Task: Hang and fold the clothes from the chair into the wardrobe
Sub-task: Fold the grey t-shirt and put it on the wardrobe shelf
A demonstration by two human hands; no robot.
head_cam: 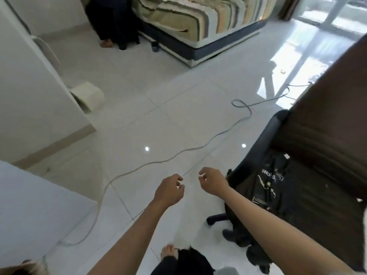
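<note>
Over the tiled floor, left hand and right hand hang loosely curled, holding nothing; black clothes lie on the chair just right; farther off stands the striped bed

Surface: glossy white tiled floor | Cable: 1 grey cable snaking across it | Chair: office chair (dark clothes heaped on seat) | Bed: striped bed
</note>
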